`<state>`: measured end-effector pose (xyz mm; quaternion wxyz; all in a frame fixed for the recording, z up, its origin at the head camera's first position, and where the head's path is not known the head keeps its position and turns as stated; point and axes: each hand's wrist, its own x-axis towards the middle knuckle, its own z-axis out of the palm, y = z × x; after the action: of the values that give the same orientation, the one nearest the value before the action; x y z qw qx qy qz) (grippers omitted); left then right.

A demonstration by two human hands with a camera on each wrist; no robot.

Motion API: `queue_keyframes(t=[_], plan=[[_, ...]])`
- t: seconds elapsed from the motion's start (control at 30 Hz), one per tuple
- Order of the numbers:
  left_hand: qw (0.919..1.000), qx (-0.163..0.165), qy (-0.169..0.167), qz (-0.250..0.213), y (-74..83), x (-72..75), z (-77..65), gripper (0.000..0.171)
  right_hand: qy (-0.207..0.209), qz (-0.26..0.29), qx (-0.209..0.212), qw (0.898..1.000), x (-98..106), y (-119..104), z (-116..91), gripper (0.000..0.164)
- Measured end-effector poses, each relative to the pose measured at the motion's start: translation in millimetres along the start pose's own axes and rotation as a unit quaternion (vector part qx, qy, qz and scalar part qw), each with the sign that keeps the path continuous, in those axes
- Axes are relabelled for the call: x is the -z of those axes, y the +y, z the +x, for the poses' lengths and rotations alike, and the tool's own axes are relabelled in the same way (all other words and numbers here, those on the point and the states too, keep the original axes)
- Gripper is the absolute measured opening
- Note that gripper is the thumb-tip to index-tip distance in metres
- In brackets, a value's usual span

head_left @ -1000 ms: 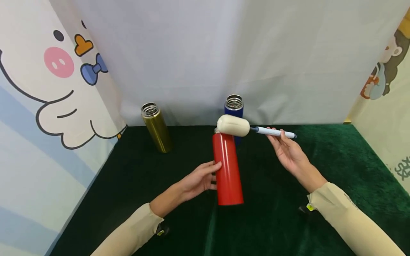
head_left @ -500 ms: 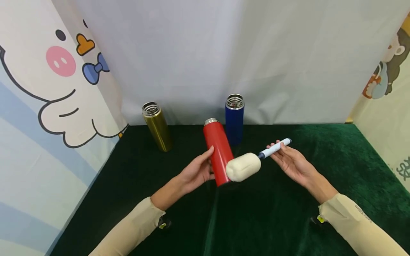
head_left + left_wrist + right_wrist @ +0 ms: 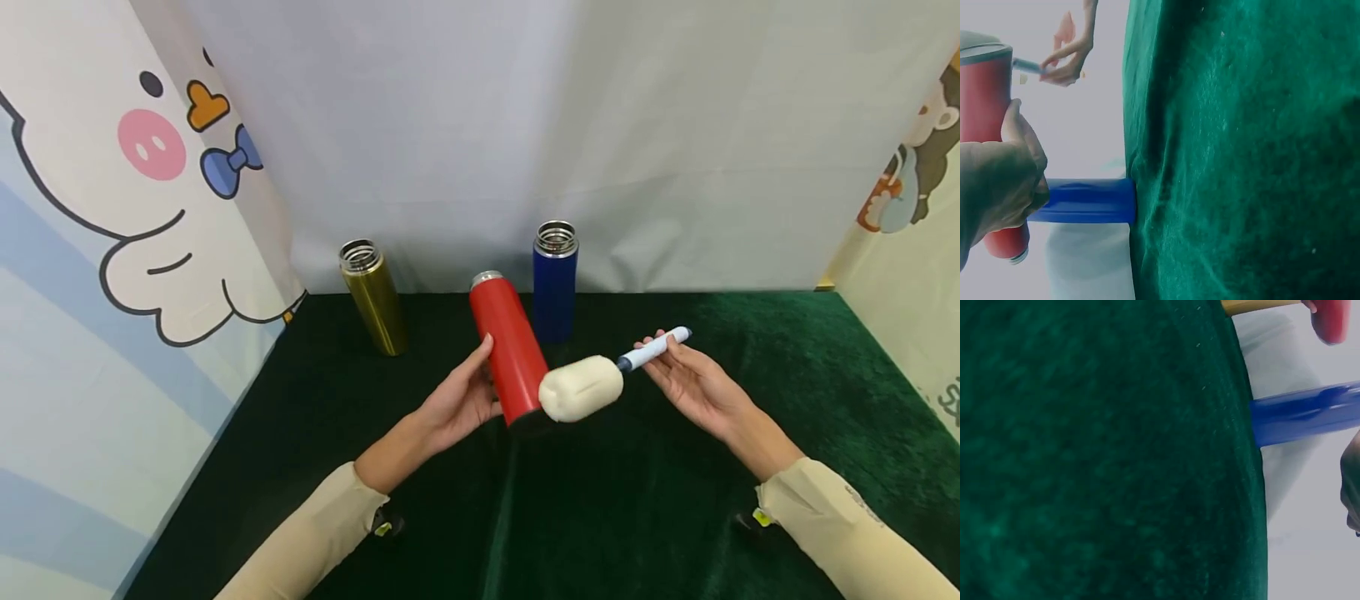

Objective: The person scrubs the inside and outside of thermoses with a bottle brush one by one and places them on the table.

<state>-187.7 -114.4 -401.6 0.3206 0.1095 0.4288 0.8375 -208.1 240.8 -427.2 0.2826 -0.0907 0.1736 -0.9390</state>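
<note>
My left hand (image 3: 459, 408) grips a red bottle (image 3: 510, 346) around its middle, above the cloth. The bottle leans, its metal neck up and to the left and its black base toward me. In my right hand (image 3: 701, 387) is a bottle brush, pinched by its pale blue handle (image 3: 652, 350). The brush's cream sponge head (image 3: 581, 388) hangs beside the bottle's lower end, outside it; whether they touch I cannot tell. In the left wrist view the left hand (image 3: 1007, 178) wraps the red bottle (image 3: 984, 97). Only an edge of the right hand (image 3: 1352, 481) shows in the right wrist view.
A blue bottle (image 3: 555, 287) without a lid stands behind the red one. Farther left stands a gold bottle (image 3: 375, 304), also lidless. Dark green plush cloth (image 3: 637, 517) covers the table, and a white curtain (image 3: 435, 150) hangs along its back edge.
The brush head has swung from the red bottle's neck down to beside its base. The red bottle has risen and tilted, neck leftward, base toward me. Both hands keep their hold.
</note>
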Motion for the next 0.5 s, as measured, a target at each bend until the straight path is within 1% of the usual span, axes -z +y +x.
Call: queue_keyframes(t=[0.07, 0.13, 0.2, 0.27, 0.33, 0.4, 0.43, 0.5], plan=[[0.9999, 0.008, -0.001, 0.014, -0.9, 0.8, 1.0, 0.06, 0.004, 0.009, 0.001, 1.0, 1, 0, 0, 0.031], [0.999, 0.022, -0.013, 0.037, -3.5, -0.2, 1.3, 0.06, 0.02, 0.037, 0.013, 0.999, 0, 0, 4, 0.027], [0.9973, 0.037, -0.029, 0.057, -6.8, -2.9, 1.2, 0.059, 0.037, 0.079, 0.039, 0.995, -3, 2, 9, 0.023], [0.9961, 0.048, -0.042, 0.06, -9.7, -5.6, 0.1, 0.056, 0.048, 0.116, 0.067, 0.99, -7, 3, 14, 0.02], [0.9953, 0.055, -0.051, 0.062, -11.8, -8.4, -1.4, 0.053, 0.052, 0.135, 0.086, 0.986, -9, 5, 16, 0.02], [0.995, 0.054, -0.049, 0.068, -12.7, -10.4, -2.8, 0.051, 0.053, 0.131, 0.088, 0.986, -9, 6, 16, 0.018], [0.9948, 0.053, -0.046, 0.074, -12.5, -11.0, -3.3, 0.049, 0.05, 0.121, 0.08, 0.988, -8, 7, 15, 0.017], [0.9951, 0.043, -0.035, 0.081, -11.1, -10.8, -3.7, 0.049, 0.04, 0.086, 0.059, 0.994, -4, 7, 12, 0.019]])
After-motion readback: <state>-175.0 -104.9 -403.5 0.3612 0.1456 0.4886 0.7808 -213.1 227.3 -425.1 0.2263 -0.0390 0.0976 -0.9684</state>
